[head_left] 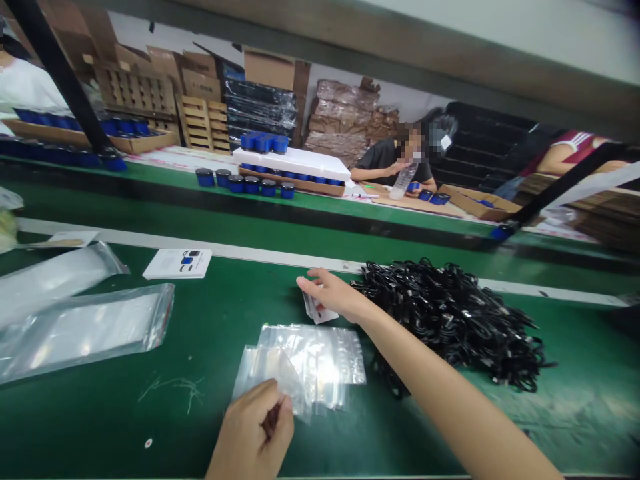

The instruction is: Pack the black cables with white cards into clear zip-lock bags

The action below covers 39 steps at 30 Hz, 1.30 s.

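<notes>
My left hand (255, 430) is low in front, its fingers pinched on the corner of a small clear zip bag (277, 377). That bag lies on top of a stack of small clear zip bags (320, 357) on the green table (220, 320). My right hand (333, 293) reaches forward over the table, its fingers closed on a small white card (316, 312). Just right of that hand lies a big pile of coiled black cables (450, 320).
Large clear bags (85, 330) lie at the left, with a white leaflet (179, 263) beyond them. Across the green belt are blue jars (245, 181), a white box, cardboard trays and pallets. A seated person (395, 163) holds a bottle; another person's arm shows at far right.
</notes>
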{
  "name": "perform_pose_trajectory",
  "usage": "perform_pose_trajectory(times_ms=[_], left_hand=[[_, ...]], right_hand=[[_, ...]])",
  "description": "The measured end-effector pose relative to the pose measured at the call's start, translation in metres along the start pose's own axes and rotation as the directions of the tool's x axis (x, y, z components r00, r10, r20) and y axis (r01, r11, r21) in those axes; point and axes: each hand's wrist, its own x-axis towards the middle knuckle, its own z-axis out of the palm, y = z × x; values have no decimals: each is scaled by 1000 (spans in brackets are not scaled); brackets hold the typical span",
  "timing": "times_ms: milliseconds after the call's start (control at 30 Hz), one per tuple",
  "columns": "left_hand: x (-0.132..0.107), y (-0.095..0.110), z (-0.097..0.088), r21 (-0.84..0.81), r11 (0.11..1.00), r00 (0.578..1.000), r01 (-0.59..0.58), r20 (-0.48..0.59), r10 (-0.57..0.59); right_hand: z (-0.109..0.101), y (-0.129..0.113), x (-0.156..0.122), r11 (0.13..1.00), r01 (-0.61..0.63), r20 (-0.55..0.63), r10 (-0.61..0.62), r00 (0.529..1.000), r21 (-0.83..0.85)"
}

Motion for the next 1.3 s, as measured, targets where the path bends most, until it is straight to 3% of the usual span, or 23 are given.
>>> perform_pose_trajectory(times_ms=[167,500,733,900,1000,1100,1167,1200,1233,1300], left_hand=[[-1,-1,0,10,1000,1000,-15,3,15],[0,1,-1,0,1000,1000,10,20,-10],[0,3,0,-43,996,997,73,14,-72],[1,7,-1,-115,977,984,178,-11,-180],[4,5,-8,-265,908,943,323,12,-332],[13,4,-18,-546,678,827,493,53,-559],[21,7,-23,-665,544,755,513,48,-653],[24,9,-24,-690,514,739,509,44,-672],[27,13,-23,-688,526,736,500,18,-677],[30,20,-20,-611,634,762,474,-76,-643]], right_hand=[[-7,1,-14,985,-88,56,80,995,147],[-5,14,-8,920,-195,128,160,979,340],[4,14,-9,892,-190,101,162,982,410],[-3,16,-14,887,-154,85,130,988,435],[-9,19,-38,900,-56,-29,76,997,433],[-5,23,-80,917,72,-114,-30,993,391],[5,26,-110,932,119,-78,-98,992,342],[13,27,-122,954,184,-48,-178,983,236],[22,27,-131,963,239,-31,-237,971,124],[41,29,-141,934,355,-14,-356,935,-44]])
